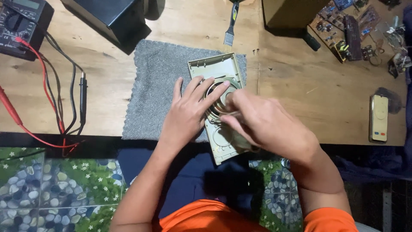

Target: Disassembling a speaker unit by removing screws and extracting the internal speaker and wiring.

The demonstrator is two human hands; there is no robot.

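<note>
**Both hands on shell, near bench edge**

Currently the beige plastic shell (221, 107) lies inside-up on the grey cloth (150, 86), its lower end overhanging the bench (292, 94) front edge. Left hand (189, 114) is flat on it, fingers spread apart, pinning it beside the round coil (219, 101) in the middle. Right hand (266, 124) is curled over the coil's lower side, fingertips pinched together on something thin; can't tell what, it's hidden by the fingers.

Handling, my read: shell is light, thin moulded plastic, stiff but will flex and crack at corners if levered. Coil and any fine leads look fragile, so grip the shell by its long side walls, not the middle. Cloth gives decent friction, so low slip risk while pinned.

Room: multimeter (21, 21) at the far-left corner, its probe leads (64, 94) trailing to the front edge, well clear of the cloth. Brush (231, 25) near the far edge. Circuit boards (352, 30) at the far-right corner, a small remote (379, 118) near the right edge. Open bare bench between shell and remote; best room for moving is there.
</note>
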